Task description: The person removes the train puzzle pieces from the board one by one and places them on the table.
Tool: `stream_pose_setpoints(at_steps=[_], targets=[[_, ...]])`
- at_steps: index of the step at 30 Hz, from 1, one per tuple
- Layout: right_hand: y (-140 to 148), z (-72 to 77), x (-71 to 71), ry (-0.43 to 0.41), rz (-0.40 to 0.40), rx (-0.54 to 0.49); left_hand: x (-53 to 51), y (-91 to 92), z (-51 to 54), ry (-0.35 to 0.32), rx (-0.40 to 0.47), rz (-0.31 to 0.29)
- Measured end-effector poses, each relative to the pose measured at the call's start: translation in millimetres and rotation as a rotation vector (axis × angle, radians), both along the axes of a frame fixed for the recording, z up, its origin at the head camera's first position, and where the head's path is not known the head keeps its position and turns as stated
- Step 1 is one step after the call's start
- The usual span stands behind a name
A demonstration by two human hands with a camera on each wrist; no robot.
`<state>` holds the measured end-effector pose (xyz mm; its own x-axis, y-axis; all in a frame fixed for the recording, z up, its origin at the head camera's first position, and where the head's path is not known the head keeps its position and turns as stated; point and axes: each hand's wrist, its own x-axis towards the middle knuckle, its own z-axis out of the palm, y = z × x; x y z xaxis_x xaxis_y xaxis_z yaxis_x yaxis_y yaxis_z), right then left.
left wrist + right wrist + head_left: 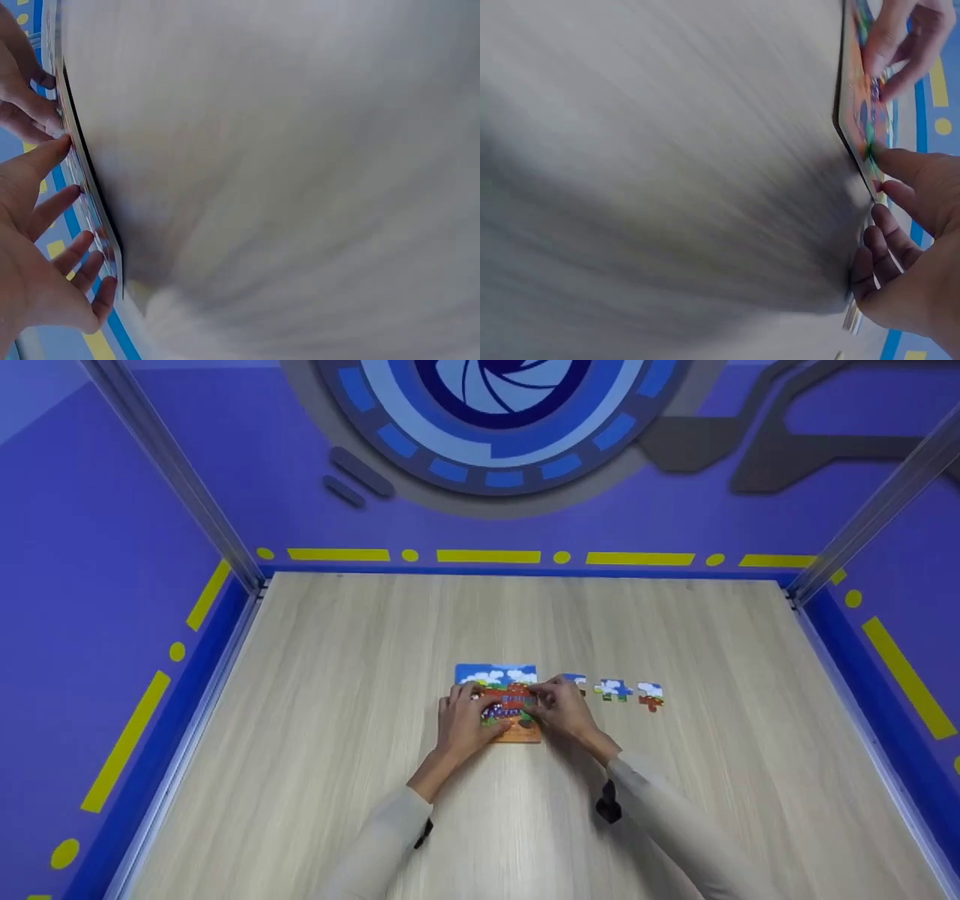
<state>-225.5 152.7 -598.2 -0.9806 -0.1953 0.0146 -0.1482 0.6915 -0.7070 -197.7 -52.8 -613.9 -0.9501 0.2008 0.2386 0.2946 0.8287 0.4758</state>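
A colourful jigsaw puzzle (495, 671) lies flat on the table, with blue sky and white clouds along its far edge and orange along its near edge. My left hand (459, 727) rests on its left part, fingers spread, and its thumb reaches to the near middle. At the puzzle's right edge, my right hand (566, 709) holds a puzzle piece between thumb and forefinger; most of that piece is hidden. In the right wrist view, the right thumb (900, 161) touches a green patch, while the remaining fingers curl beside the board.
Right of the puzzle lie three loose pieces: one partly covered by the right hand (576, 680), a middle one (613, 690) and a far-right one (651, 694). The wooden table (337, 675) is bordered by blue-purple panels (247, 472) with yellow marks at the back and sides.
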Motion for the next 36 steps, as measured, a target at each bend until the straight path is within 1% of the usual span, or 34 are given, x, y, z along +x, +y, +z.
stream_pose_setpoints(at_steps=[5,8,10,11,17,19,23,26,29,31,33,36], targets=[[-3.4,4.6,-5.0,-0.006,0.029,0.083,0.6,5.3,-4.4,0.004,-0.022,0.024],[-3.5,7.9,-10.4,-0.032,0.050,0.129,1.8,7.3,-3.0,-0.004,-0.023,0.036],[-3.4,10.4,-13.8,-0.056,0.062,0.131,2.4,8.4,-1.0,-0.012,-0.027,0.039],[-3.5,11.8,-15.6,-0.073,0.064,0.131,2.4,8.8,0.0,-0.013,-0.032,0.040],[-3.6,20.2,-25.7,-0.261,0.058,0.063,0.7,10.2,1.9,-0.008,-0.037,0.041],[-2.7,21.6,-28.0,-0.296,0.064,0.042,0.8,10.4,2.0,-0.015,-0.033,0.043],[1.3,20.6,-29.4,-0.282,0.068,0.012,0.5,13.1,3.2,-0.019,-0.042,0.044],[4.3,18.4,-26.2,-0.244,0.057,-0.031,0.5,15.4,4.2,-0.024,-0.043,0.040],[3.9,16.4,-22.3,-0.210,0.041,-0.072,1.0,14.3,4.6,-0.048,-0.037,0.033],[1.9,15.8,-20.7,-0.180,0.053,-0.093,0.9,11.6,5.6,-0.070,-0.029,0.038],[-0.2,16.0,-19.6,-0.153,0.079,-0.122,-0.1,8.3,6.1,-0.076,-0.025,0.050],[5.1,13.9,-12.1,-0.131,0.124,-0.157,2.4,9.9,4.2,-0.092,0.000,0.056]])
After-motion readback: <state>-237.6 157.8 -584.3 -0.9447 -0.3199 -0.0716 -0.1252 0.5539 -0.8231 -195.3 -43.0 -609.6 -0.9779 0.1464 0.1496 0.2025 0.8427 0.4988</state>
